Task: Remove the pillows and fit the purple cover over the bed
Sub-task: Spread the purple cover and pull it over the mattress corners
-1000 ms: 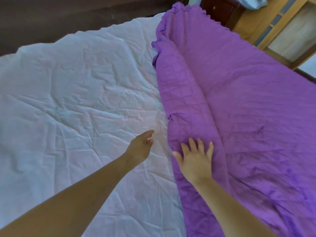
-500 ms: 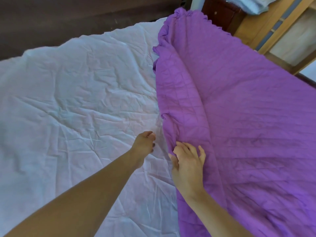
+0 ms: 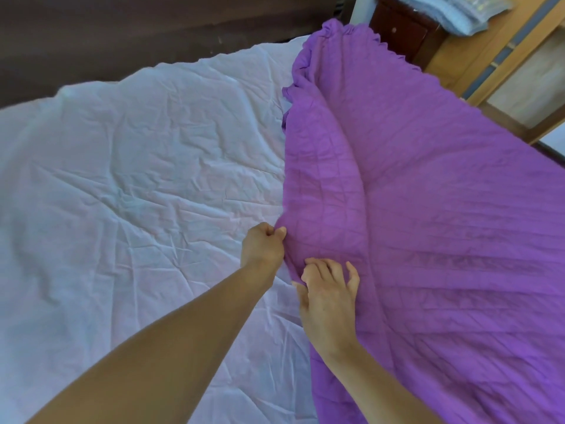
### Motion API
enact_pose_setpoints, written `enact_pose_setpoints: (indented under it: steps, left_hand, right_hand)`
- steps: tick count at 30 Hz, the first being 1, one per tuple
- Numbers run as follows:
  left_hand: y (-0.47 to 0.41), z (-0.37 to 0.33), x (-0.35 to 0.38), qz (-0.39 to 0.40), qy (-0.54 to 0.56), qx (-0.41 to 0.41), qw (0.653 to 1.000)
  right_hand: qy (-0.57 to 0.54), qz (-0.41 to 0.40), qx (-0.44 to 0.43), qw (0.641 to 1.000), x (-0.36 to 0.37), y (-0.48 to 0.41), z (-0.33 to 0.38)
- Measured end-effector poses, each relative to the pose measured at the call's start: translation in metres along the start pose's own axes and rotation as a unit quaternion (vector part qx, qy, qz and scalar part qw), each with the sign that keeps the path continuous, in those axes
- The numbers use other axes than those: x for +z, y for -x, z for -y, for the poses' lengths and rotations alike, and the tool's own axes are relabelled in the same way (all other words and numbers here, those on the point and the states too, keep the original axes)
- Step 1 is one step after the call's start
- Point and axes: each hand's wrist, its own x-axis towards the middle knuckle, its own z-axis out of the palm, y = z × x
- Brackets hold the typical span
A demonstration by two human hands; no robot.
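The left hand (image 3: 264,243) is pinching the folded edge of the purple cover (image 3: 428,209) between the thumb and curled fingers, with the arm extending straight in from the lower left. The right hand (image 3: 328,290) is lying just beside it, palm down, its fingers curling into the same fold and gripping it. The cover is lying over the right half of the bed (image 3: 122,179), and its frilled border is reaching the far right corner. The left half is showing white, creased fabric. A dark headboard (image 3: 153,41) is running along the far edge.
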Motion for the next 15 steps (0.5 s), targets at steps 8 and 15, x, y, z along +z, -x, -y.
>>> enact_pose_setpoints:
  steps: [8, 15]
  left_hand:
    - [0.013, 0.015, -0.071, -0.141, -0.110, 0.127, 0.976]
    - [0.054, 0.045, -0.110, -0.102, -0.100, 0.287, 0.947]
  right_hand:
    - [-0.203, 0.052, 0.041, 0.977, -0.007, -0.027, 0.043]
    - [-0.351, 0.255, 0.235, 0.869, -0.013, -0.103, 0.107]
